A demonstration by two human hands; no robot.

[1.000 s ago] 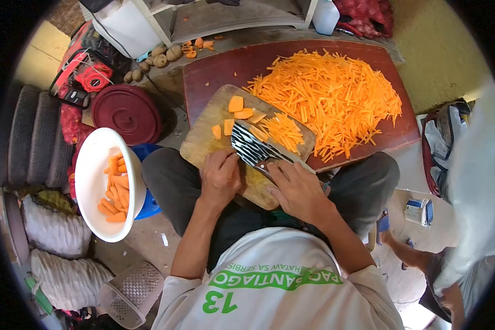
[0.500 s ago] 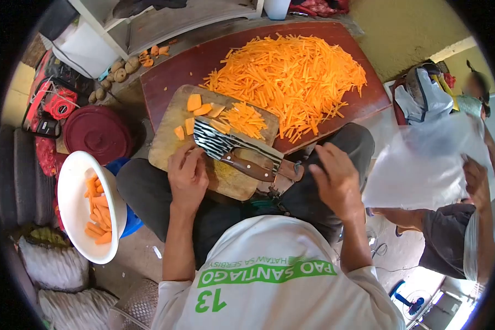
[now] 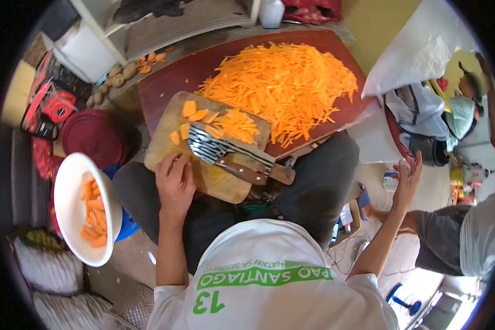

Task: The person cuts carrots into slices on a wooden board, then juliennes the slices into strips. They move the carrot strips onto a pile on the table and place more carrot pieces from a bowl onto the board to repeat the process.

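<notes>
My left hand (image 3: 175, 179) rests with curled fingers at the lower left edge of the wooden cutting board (image 3: 203, 179), and whether it holds anything is hidden. A wavy-bladed cutter with a brown handle (image 3: 242, 169) lies on the board, beside orange chunks (image 3: 190, 108) and thin orange sticks (image 3: 237, 125). Beyond the board, a big heap of orange strips (image 3: 286, 82) covers much of the dark red table (image 3: 162, 77). Out to the right, my right hand (image 3: 408, 179) is raised with its fingers apart, holding nothing.
A white basin (image 3: 66, 220) with peeled orange pieces stands at the left, near a dark red lid (image 3: 92, 137). Another person in grey shorts (image 3: 440, 242) stands at the right. A translucent plastic bag (image 3: 418, 55) hangs at the upper right.
My right hand has moved right, away from my knee, and opened outward. The plastic bag has gone up, above my right hand. My left hand has stayed by the board.
</notes>
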